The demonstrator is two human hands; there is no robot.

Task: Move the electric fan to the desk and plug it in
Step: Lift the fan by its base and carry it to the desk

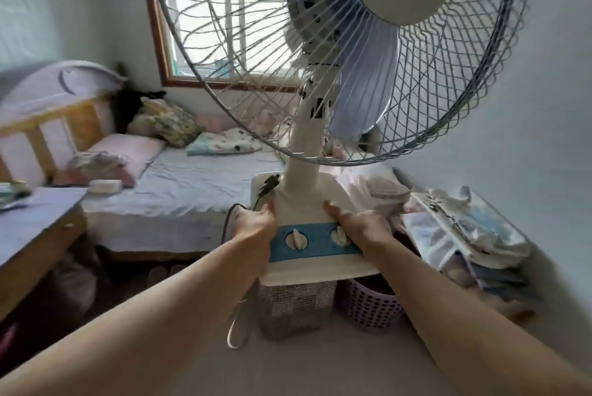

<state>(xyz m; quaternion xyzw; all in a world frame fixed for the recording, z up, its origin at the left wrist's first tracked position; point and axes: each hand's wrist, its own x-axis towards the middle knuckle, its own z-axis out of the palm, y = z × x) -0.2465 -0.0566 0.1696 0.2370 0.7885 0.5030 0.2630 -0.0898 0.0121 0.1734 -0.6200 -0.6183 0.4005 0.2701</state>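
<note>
Gripped fan (307, 152) base both sides: left hand (256, 229) and right hand (362, 229) clamped on it, fan held above baskets (294, 306). Desk (35, 229) at 9 o'clock. Kept base level; minded dangling cord (238, 318), my judgement.

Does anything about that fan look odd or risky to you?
Yes: the fan is held up by its base in both hands, and its cord dangles loose below the left hand, looping down beside the baskets, where it might snag.
</note>
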